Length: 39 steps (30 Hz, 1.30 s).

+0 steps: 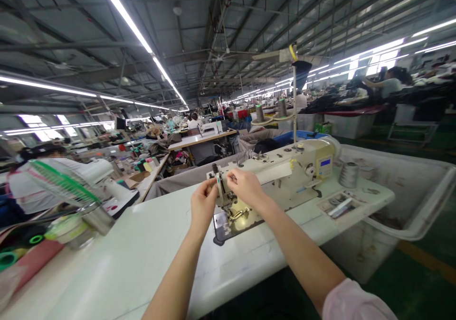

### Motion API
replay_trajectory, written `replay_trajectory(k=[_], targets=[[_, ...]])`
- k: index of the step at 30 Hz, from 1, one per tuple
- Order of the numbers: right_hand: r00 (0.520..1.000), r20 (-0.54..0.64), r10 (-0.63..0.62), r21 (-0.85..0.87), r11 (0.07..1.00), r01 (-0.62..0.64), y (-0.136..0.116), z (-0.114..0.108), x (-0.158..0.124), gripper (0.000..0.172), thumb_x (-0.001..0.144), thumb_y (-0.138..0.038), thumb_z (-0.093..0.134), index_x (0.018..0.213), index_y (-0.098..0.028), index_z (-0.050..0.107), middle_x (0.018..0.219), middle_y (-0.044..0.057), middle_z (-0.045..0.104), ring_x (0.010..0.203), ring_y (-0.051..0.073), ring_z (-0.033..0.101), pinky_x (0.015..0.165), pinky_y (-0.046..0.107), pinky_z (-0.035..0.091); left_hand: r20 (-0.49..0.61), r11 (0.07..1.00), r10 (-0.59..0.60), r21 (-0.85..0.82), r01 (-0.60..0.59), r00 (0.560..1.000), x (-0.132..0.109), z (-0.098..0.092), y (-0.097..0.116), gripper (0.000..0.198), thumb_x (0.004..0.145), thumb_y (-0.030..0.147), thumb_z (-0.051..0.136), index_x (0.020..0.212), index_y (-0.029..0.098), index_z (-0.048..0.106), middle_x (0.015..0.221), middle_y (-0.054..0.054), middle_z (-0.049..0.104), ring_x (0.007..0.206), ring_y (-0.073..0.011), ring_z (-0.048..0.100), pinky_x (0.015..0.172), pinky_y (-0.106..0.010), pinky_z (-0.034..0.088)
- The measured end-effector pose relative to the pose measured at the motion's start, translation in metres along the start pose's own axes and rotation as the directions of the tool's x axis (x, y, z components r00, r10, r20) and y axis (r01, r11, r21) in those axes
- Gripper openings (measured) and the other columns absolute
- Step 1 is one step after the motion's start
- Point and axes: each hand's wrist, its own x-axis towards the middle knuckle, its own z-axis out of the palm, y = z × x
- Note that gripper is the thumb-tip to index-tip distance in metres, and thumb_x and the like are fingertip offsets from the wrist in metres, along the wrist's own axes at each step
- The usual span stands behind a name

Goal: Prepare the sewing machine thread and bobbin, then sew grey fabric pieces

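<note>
Sewing machine [301, 168] stands on pale desk [160, 234], front end between left hand [204, 200] and right hand [245, 185]. Fingers of both curled inward; whether they grip anything, cannot tell. Machine looks heavy, rigid, likely steady under touch; small front fittings probably suit light fingertip hold.

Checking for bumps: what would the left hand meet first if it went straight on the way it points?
Probably the sewing machine's head, close ahead of the left hand; whether they touch is unclear.
</note>
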Motion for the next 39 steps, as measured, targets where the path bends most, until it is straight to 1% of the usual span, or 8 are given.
replay_trajectory(k=[5, 12, 19, 25, 32, 39], targets=[[1.0, 0.023, 0.014, -0.009, 1.0, -0.014, -0.0025, 0.0006, 0.0011, 0.016, 0.089, -0.023, 0.051, 0.092, -0.021, 0.066, 0.084, 0.003, 0.069, 0.077, 0.016, 0.062, 0.067, 0.023, 0.036, 0.004, 1.0, 0.012, 0.02, -0.012, 1.0, 0.0003, 0.0001, 0.0015, 0.036, 0.074, 0.04, 0.06, 0.095, 0.014, 0.073, 0.054, 0.006, 0.035, 0.054, -0.0115, 0.035, 0.055, -0.023, 0.032], [0.998, 0.059, 0.026, -0.019, 1.0, -0.025, -0.0056, 0.001, 0.0028, 0.016, 0.09, -0.024, 0.051, 0.092, -0.021, 0.066, 0.085, 0.003, 0.069, 0.08, 0.015, 0.063, 0.068, 0.022, 0.036, 0.012, 0.999, 0.03, 0.028, -0.03, 0.999, 0.0026, 0.0006, 0.0018, 0.038, 0.073, 0.041, 0.059, 0.095, 0.013, 0.073, 0.053, 0.007, 0.034, 0.053, -0.0113, 0.033, 0.054, -0.023, 0.03], [1.0, 0.018, 0.021, -0.072, 0.997, -0.02, -0.0003, 0.0026, 0.0009, 0.016, 0.09, -0.024, 0.05, 0.092, -0.021, 0.065, 0.085, 0.003, 0.07, 0.079, 0.017, 0.064, 0.066, 0.024, 0.035, 0.017, 0.999, 0.032, 0.042, -0.033, 0.999, 0.0029, -0.0005, 0.0012, 0.037, 0.074, 0.04, 0.059, 0.096, 0.013, 0.073, 0.054, 0.007, 0.034, 0.053, -0.0116, 0.034, 0.054, -0.024, 0.03], [1.0, 0.026, -0.001, -0.098, 0.995, 0.003, -0.0008, -0.0005, 0.0013, 0.015, 0.088, -0.021, 0.05, 0.092, -0.021, 0.064, 0.089, 0.002, 0.07, 0.082, 0.016, 0.064, 0.067, 0.024, 0.034, 0.016, 0.999, 0.02, 0.048, -0.02, 1.0, 0.0019, 0.0008, 0.0012, 0.037, 0.074, 0.04, 0.06, 0.096, 0.013, 0.073, 0.054, 0.007, 0.033, 0.053, -0.0115, 0.034, 0.054, -0.024, 0.029], [0.999, 0.048, -0.012, -0.085, 0.996, 0.016, -0.0033, -0.0005, 0.0025, 0.014, 0.089, -0.021, 0.05, 0.091, -0.021, 0.064, 0.085, 0.001, 0.069, 0.078, 0.015, 0.063, 0.065, 0.025, 0.033, 0.021, 0.998, 0.014, 0.068, -0.015, 1.0, 0.0021, 0.0004, 0.0006, 0.038, 0.075, 0.04, 0.059, 0.098, 0.013, 0.073, 0.054, 0.007, 0.034, 0.054, -0.0116, 0.035, 0.055, -0.023, 0.03], [0.999, 0.043, -0.008, -0.058, 0.998, 0.011, -0.0051, 0.0008, 0.0025, 0.012, 0.09, -0.022, 0.052, 0.089, -0.021, 0.063, 0.082, 0.0, 0.068, 0.076, 0.015, 0.062, 0.064, 0.025, 0.031, 0.026, 0.993, 0.06, 0.098, -0.062, 0.998, 0.0056, 0.002, -0.0012, 0.036, 0.075, 0.04, 0.058, 0.096, 0.014, 0.073, 0.053, 0.007, 0.035, 0.053, -0.0118, 0.036, 0.054, -0.024, 0.03]])
